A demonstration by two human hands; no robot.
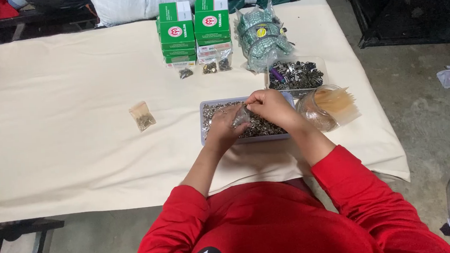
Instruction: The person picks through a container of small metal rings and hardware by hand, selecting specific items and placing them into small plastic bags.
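1. Head view: the left hand [224,127] and right hand [270,106] meet over the grey tray [202,124] of small metal parts, fingers pinched together on a small clear bag [242,117].
2. A filled bag [142,116] lies at nine o'clock of the tray.
3. Green boxes [194,28] stand at twelve o'clock.

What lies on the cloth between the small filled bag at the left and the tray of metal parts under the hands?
Nothing: in the head view the cream cloth is bare between the small filled bag and the tray.
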